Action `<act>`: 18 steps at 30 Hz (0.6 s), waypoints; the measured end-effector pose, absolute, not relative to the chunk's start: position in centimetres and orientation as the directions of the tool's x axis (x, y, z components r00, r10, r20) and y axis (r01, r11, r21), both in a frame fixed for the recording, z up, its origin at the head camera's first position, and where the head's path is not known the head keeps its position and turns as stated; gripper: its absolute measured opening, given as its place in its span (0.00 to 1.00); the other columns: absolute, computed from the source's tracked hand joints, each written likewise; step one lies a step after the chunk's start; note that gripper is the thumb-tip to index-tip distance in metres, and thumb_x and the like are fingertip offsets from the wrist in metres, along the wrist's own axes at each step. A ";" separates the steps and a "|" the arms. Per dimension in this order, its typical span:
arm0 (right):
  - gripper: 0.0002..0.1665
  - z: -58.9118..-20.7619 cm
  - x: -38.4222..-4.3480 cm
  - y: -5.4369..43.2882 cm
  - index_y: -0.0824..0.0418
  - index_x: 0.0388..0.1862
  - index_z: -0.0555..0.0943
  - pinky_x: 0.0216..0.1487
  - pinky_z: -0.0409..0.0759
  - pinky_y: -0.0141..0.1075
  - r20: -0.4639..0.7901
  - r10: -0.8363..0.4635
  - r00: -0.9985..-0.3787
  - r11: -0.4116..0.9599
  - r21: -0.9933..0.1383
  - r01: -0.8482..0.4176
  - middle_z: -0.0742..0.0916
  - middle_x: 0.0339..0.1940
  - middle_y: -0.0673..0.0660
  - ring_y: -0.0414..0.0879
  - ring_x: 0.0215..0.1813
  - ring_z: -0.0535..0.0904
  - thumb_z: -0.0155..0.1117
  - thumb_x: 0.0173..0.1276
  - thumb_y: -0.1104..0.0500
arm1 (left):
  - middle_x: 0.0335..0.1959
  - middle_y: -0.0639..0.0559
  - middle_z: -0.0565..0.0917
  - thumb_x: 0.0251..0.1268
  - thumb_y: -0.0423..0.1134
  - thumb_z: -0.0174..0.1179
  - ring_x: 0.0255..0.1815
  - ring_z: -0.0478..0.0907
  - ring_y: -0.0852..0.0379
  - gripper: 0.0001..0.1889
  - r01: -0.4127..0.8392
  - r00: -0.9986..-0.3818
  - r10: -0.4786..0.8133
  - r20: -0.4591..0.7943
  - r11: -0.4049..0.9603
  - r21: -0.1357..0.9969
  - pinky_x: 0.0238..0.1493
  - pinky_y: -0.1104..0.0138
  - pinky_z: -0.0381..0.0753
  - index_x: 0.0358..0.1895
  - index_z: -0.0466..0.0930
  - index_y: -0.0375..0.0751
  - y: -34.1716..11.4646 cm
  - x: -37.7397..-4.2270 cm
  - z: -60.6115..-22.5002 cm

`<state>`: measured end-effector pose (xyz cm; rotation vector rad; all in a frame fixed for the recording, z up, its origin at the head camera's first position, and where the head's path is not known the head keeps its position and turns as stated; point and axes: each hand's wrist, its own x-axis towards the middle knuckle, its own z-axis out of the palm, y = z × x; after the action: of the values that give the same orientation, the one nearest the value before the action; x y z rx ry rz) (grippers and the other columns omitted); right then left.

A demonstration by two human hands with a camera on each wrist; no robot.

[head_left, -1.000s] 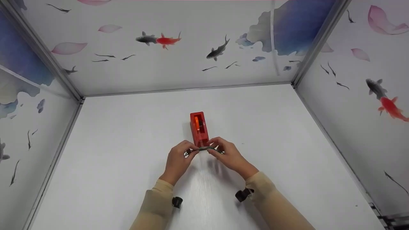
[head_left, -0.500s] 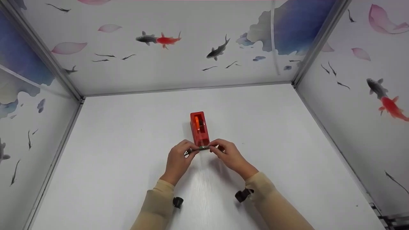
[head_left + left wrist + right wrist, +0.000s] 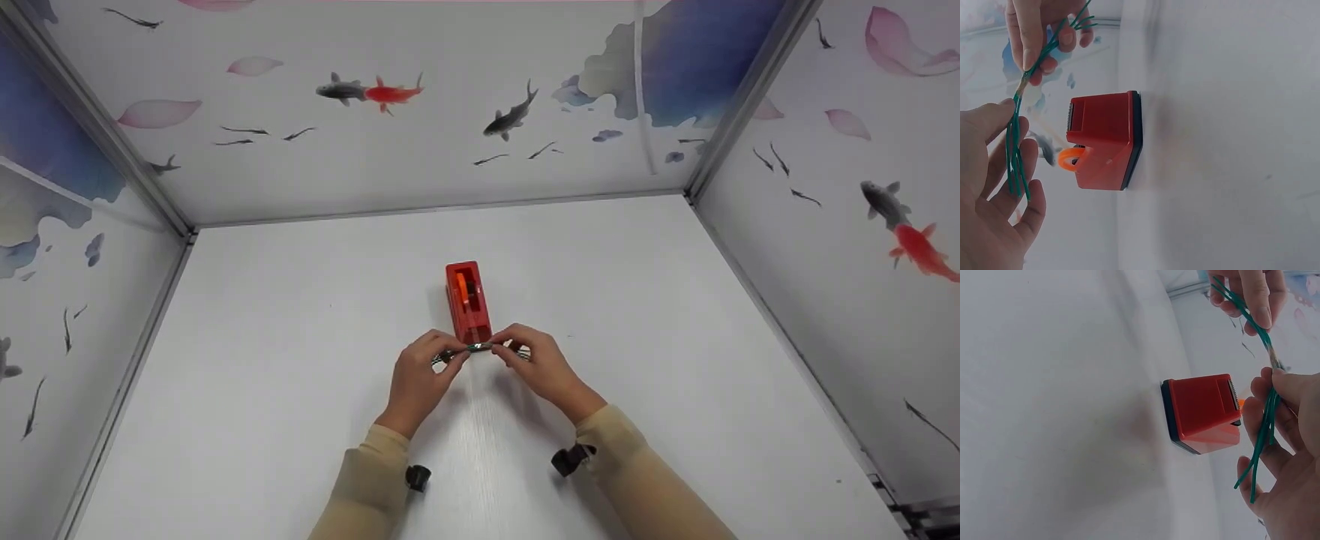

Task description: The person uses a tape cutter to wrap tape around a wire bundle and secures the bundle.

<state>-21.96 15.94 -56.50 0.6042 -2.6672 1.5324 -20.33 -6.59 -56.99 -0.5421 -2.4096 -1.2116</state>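
A bundle of thin green wires [image 3: 478, 347] is stretched between both hands, its ends splaying out past the fingers. A tan, shiny wrap, which looks like tape, shows round the middle in the wrist views. My left hand [image 3: 420, 375] pinches the bundle [image 3: 1014, 132] between thumb and fingers just left of the wrap. On the other side, my right hand [image 3: 538, 366] pinches it the same way, loose strands [image 3: 1264, 439] lying across its palm. Just beyond the hands stands a red tape dispenser [image 3: 472, 328] with an orange tape core [image 3: 1067, 157] and a toothed cutter facing the hands.
The dispenser rests on a white tabletop [image 3: 285, 315]. Panels printed with fish and petals enclose the table at the back wall [image 3: 420, 165], left and right, with grey metal framing [image 3: 716, 127] at the corners. Dark wrist cameras [image 3: 574, 459] sit on both beige sleeves.
My right fingertips have shifted slightly along the bundle, and its wrapped middle has turned and straightened between the hands. My left hand and the dispenser stay about where they were.
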 end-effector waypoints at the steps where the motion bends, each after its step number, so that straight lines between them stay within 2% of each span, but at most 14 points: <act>1: 0.07 -56.5 -22.0 16.0 0.49 0.49 0.87 0.39 0.82 0.33 0.188 -0.323 -0.927 0.452 -0.830 -0.326 0.88 0.42 0.46 0.41 0.36 0.81 0.67 0.75 0.56 | 0.37 0.57 0.86 0.64 0.37 0.73 0.39 0.85 0.61 0.06 0.498 -0.851 0.163 0.499 0.551 0.669 0.43 0.61 0.87 0.41 0.88 0.49 -6.6 -20.3 -57.0; 12: 0.08 -56.6 -22.2 16.1 0.48 0.46 0.91 0.50 0.86 0.42 0.322 -0.370 -0.872 0.439 -0.766 -0.469 0.91 0.41 0.43 0.41 0.45 0.85 0.72 0.70 0.56 | 0.38 0.57 0.87 0.68 0.39 0.70 0.40 0.83 0.63 0.04 0.484 -0.857 0.162 0.488 0.576 0.659 0.45 0.61 0.86 0.43 0.88 0.48 -7.0 -20.5 -57.3; 15: 0.08 -56.6 -22.1 16.2 0.48 0.46 0.91 0.50 0.84 0.43 0.333 -0.365 -0.869 0.447 -0.757 -0.477 0.91 0.41 0.43 0.41 0.44 0.85 0.73 0.69 0.56 | 0.39 0.57 0.87 0.68 0.39 0.70 0.42 0.84 0.63 0.06 0.479 -0.863 0.169 0.477 0.576 0.662 0.47 0.63 0.86 0.45 0.88 0.47 -7.0 -20.5 -57.3; 18: 0.09 -56.7 -22.1 16.2 0.48 0.45 0.92 0.55 0.78 0.46 0.360 -0.359 -0.861 0.455 -0.738 -0.498 0.91 0.40 0.43 0.41 0.45 0.84 0.75 0.67 0.57 | 0.41 0.57 0.87 0.68 0.40 0.70 0.43 0.84 0.61 0.08 0.468 -0.874 0.181 0.451 0.565 0.680 0.48 0.63 0.86 0.48 0.88 0.46 -7.0 -20.4 -57.3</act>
<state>-22.06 16.25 -56.72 0.7557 -2.5463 1.3709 -20.39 -6.98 -57.26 -0.5317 -2.4711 -1.2163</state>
